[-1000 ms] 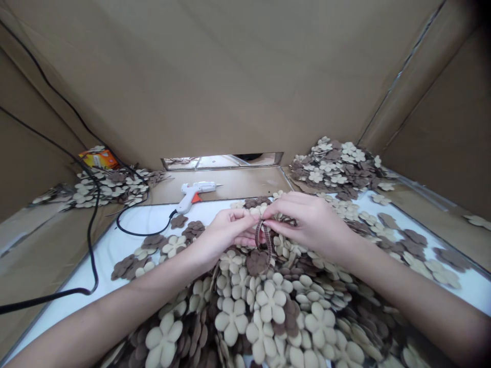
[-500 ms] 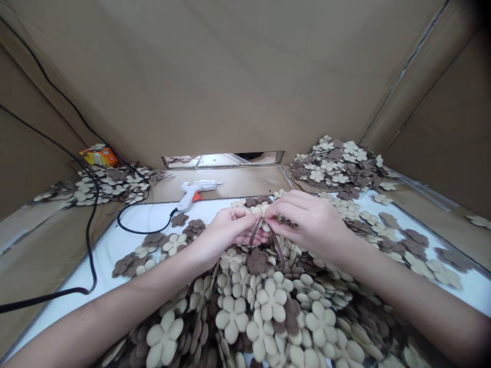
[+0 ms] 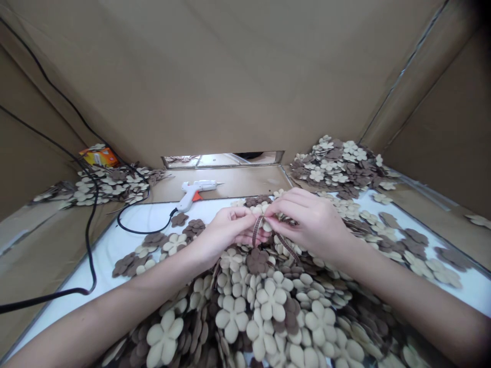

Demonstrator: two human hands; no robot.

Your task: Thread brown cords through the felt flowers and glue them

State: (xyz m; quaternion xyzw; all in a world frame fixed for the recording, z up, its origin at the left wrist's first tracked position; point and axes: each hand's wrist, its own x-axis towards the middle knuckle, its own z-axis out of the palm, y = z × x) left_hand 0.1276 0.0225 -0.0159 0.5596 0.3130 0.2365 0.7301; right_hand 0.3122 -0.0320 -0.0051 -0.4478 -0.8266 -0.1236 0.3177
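Observation:
My left hand (image 3: 236,225) and my right hand (image 3: 303,214) meet above a heap of flower-shaped fabric pieces (image 3: 272,301), some cream and some brown. Between their fingertips is a narrow dark checked ribbon (image 3: 256,232), pinched by both hands. One tail of it hangs down by my left fingers; the other slants to the right under my right hand. A cream flower piece (image 3: 259,209) shows just behind the fingertips. Whether the ribbon is tied to that piece I cannot make out.
A white glue gun (image 3: 195,193) with an orange trigger lies beyond my left hand, its black cable (image 3: 92,245) running left. More flower piles stand at the back left (image 3: 111,184) and back right (image 3: 341,166). Cardboard walls (image 3: 230,76) enclose the white work surface (image 3: 92,286).
The ribbon's right tail has swung further right, and its left tail hangs straighter. My right hand has shifted very slightly; my left hand stays in place.

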